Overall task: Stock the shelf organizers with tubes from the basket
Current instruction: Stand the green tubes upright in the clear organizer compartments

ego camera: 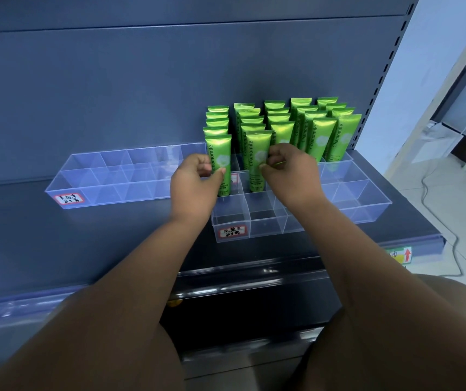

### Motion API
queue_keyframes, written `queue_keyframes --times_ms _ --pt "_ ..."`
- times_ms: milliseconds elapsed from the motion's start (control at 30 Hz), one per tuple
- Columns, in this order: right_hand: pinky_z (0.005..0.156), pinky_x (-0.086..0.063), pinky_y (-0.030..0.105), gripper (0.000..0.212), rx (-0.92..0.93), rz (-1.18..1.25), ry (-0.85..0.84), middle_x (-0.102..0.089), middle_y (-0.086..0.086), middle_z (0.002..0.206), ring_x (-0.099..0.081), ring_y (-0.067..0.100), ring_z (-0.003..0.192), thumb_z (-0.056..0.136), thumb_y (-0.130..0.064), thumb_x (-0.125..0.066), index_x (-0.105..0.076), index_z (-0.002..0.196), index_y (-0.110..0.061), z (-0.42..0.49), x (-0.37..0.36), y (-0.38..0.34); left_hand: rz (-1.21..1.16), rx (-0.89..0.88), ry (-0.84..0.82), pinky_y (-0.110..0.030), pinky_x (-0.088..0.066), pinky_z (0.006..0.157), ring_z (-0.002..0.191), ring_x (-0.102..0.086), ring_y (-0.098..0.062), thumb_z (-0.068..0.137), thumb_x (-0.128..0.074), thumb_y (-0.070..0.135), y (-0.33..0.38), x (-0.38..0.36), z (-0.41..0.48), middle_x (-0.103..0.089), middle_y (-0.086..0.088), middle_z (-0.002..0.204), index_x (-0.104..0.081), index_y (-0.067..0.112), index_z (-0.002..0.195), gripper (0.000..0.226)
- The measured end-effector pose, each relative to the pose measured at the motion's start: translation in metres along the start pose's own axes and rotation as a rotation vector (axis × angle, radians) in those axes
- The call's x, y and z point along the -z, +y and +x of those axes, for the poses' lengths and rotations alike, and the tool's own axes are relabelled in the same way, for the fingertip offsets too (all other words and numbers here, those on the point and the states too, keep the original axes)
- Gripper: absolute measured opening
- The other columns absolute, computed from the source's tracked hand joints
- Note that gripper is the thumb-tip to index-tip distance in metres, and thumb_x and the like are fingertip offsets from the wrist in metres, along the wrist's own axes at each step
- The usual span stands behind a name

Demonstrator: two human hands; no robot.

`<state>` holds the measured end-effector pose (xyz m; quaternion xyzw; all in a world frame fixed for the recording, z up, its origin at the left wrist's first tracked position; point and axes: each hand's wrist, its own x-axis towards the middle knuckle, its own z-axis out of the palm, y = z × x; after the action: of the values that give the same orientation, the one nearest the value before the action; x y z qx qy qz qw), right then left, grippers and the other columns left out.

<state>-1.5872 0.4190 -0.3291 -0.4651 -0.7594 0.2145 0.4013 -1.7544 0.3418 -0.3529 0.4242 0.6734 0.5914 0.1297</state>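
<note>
Left organizer [107, 179]: a clear divided tray is set on the dark shelf [28, 235], with a red-bordered handwritten label [68, 198] stuck to its front left corner.
Left hand [195, 179]: the fingers [220, 171] are curled in a pinch on the front tube [222, 162] of the leftmost column, which is held upright in its compartment.
Right organizer [282, 210]: a second clear tray is placed just beside the first and further forward; its own label [232, 231] is fixed at the front left.
Right hand [291, 170]: the second-column tube [257, 156] is pinched between thumb and curled fingers [265, 166] and stands upright.
Stocked tubes [296, 122]: green "Chamomile" tubes are packed upright in five columns at the back, close behind both hands.
Right edge: a slotted upright [389, 66] is seen beside the shelf, a red-arrow tag [401, 255] on the shelf lip, and a cable [429, 193] on the floor.
</note>
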Motion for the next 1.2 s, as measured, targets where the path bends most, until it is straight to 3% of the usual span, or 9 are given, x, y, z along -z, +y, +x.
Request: queue_keyframes --times_ms 267,467,567,667,767,867,967,1067,1200 --pt "0.069 -0.051 0.029 0.016 -0.027 -0.026 -0.003 -0.069 0.005 0.087 -0.066 0.024 0.081 0.09 -0.012 -0.068 -0.07 0.106 -0.01 -0.005 0.0 -0.007 0.026 0.002 -0.005 -0.018 -0.051 0.085 0.098 -0.065 -0.014 0.089 -0.077 0.016 0.003 0.003 -0.003 -0.064 0.005 0.095 -0.06 0.02 0.103 0.022" --pt "0.076 -0.056 0.035 0.03 -0.05 -0.052 0.056 -0.07 0.004 0.096 -0.065 0.024 0.086 0.092 -0.021 -0.064 -0.068 0.119 -0.009 -0.008 0.002 -0.007 0.053 0.034 0.007 -0.029 -0.054 0.093 0.105 -0.063 -0.014 0.088 -0.078 0.022 0.005 0.005 -0.005 -0.064 0.003 0.107 -0.06 0.017 0.112 0.03" --pt "0.07 -0.054 0.04 0.032 0.025 -0.217 0.165 -0.068 0.011 0.1 -0.063 0.032 0.087 0.096 -0.032 -0.058 -0.067 0.114 -0.008 -0.015 0.006 -0.01 0.144 0.025 0.035 -0.031 -0.049 0.097 0.117 -0.058 -0.019 0.089 -0.076 0.036 0.01 0.013 -0.007 -0.062 -0.002 0.123 -0.057 0.012 0.127 0.048" --pt "0.062 -0.048 0.035 0.033 0.204 -0.315 0.212 -0.068 0.012 0.096 -0.063 0.035 0.085 0.097 -0.035 -0.054 -0.068 0.108 -0.008 -0.03 0.006 -0.025 0.387 -0.063 0.028 -0.038 -0.042 0.105 0.129 -0.049 -0.027 0.096 -0.063 0.045 0.017 0.031 -0.015 -0.056 -0.009 0.137 -0.053 0.008 0.137 0.056" --pt "0.07 -0.049 0.036 0.04 0.323 -0.331 0.13 -0.068 0.012 0.104 -0.062 0.033 0.095 0.097 -0.038 -0.052 -0.066 0.119 -0.008 -0.05 -0.001 -0.049 0.595 -0.169 0.065 -0.045 -0.036 0.114 0.137 -0.042 -0.033 0.1 -0.046 0.055 0.023 0.057 -0.024 -0.052 -0.013 0.145 -0.05 0.005 0.139 0.064" --pt "0.096 -0.048 0.04 0.051 0.382 -0.253 0.006 -0.063 0.01 0.128 -0.055 0.029 0.12 0.1 -0.043 -0.048 -0.056 0.138 -0.009 -0.07 -0.011 -0.08 0.761 -0.23 0.103 -0.05 -0.027 0.121 0.148 -0.031 -0.036 0.097 -0.029 0.063 0.03 0.091 -0.035 -0.043 -0.013 0.156 -0.046 0.007 0.145 0.075" --pt "0.118 -0.034 0.041 0.058 0.451 -0.165 -0.112 -0.049 0.005 0.15 -0.039 0.024 0.143 0.101 -0.047 -0.043 -0.046 0.148 -0.012 -0.089 -0.026 -0.119 0.943 -0.227 0.193 -0.053 -0.021 0.123 0.154 -0.02 -0.033 0.099 -0.03 0.063 0.038 0.139 -0.06 -0.033 -0.009 0.163 -0.04 0.011 0.151 0.074" --pt "0.123 -0.027 0.04 0.06 0.528 -0.074 -0.207 -0.042 0.006 0.157 -0.031 0.023 0.149 0.102 -0.048 -0.039 -0.043 0.15 -0.011 -0.12 -0.052 -0.174 1.053 -0.172 0.3 -0.054 -0.02 0.124 0.155 -0.018 -0.031 0.1 -0.034 0.061 0.036 0.204 -0.1 -0.029 -0.008 0.166 -0.037 0.012 0.155 0.073" --pt "0.124 -0.025 0.039 0.063 0.692 0.015 -0.386 -0.037 0.006 0.16 -0.027 0.023 0.151 0.101 -0.049 -0.038 -0.038 0.153 -0.012 -0.182 -0.104 -0.258 1.144 0.032 0.439 -0.053 -0.02 0.123 0.155 -0.018 -0.03 0.099 -0.031 0.062 0.02 0.3 -0.168 -0.03 -0.006 0.166 -0.036 0.013 0.155 0.075"
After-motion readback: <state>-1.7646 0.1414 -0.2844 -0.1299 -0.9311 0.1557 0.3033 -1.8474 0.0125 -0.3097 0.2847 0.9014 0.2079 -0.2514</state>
